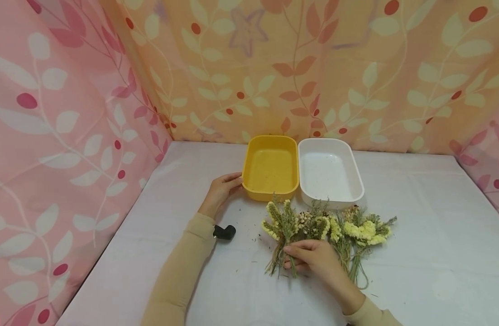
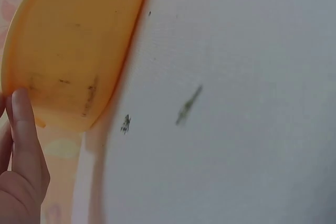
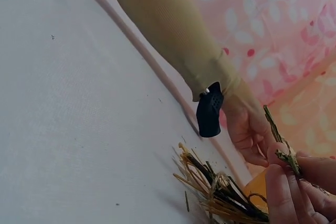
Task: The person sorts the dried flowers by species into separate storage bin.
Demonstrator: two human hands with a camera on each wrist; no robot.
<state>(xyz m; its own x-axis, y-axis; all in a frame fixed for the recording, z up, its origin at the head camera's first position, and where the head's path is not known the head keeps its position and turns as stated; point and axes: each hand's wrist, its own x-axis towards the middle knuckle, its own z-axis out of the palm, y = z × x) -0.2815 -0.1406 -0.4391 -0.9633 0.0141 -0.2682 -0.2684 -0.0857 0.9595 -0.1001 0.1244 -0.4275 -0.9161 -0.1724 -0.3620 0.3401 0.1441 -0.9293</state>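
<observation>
My right hand [image 1: 314,258] pinches the stems of a slim dried flower sprig [image 1: 290,228] between thumb and fingers, low over the table. In the right wrist view the cut stem ends [image 3: 289,162] stick out past the fingertips. Under and beside it lie several dried flower bunches [image 1: 364,231] with pale yellow heads, and one shows stems [image 3: 215,184] bound with twine. My left hand [image 1: 218,192] reaches to the left side of a yellow plastic box [image 1: 271,170], its fairly straight fingers [image 2: 23,119] touching the wall near the rim. Only plant crumbs show inside this box.
A white box [image 1: 328,172] stands right beside the yellow one, before the patterned back curtain [image 1: 339,90]. Bits of stem [image 2: 189,106] are scattered on the white tablecloth [image 1: 433,226]. A black camera piece [image 1: 225,232] sits at the left wrist.
</observation>
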